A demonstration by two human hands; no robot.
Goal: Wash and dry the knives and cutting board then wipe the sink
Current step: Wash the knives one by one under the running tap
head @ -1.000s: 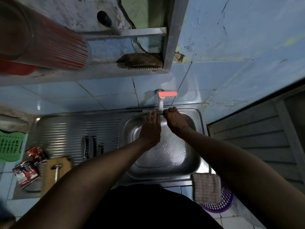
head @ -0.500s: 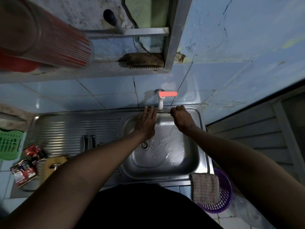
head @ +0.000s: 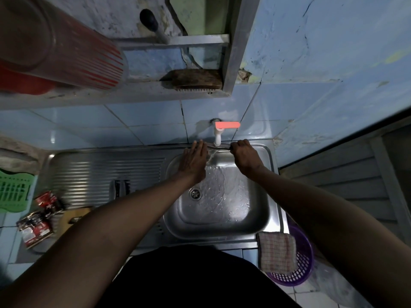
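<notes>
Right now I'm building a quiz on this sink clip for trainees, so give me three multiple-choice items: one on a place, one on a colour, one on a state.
1. Where does the checked cloth lie?
A. on the sink's front right corner
B. in the basin
C. on the upper shelf

2. What colour is the tap handle?
A. green
B. red-orange
C. black

3. What is the right hand doing?
A. resting flat and open
B. turning the tap handle
C. gripping a knife under the running water

Answers:
1. A: the cloth drapes over the front right corner of the sink, above the purple basket.
2. B: the handle glows red-orange against the blue tiles.
3. C: its fingers curl round the knife's handle, the blade reaching left under the tap toward the flat left hand, while water streams into the basin.
</notes>
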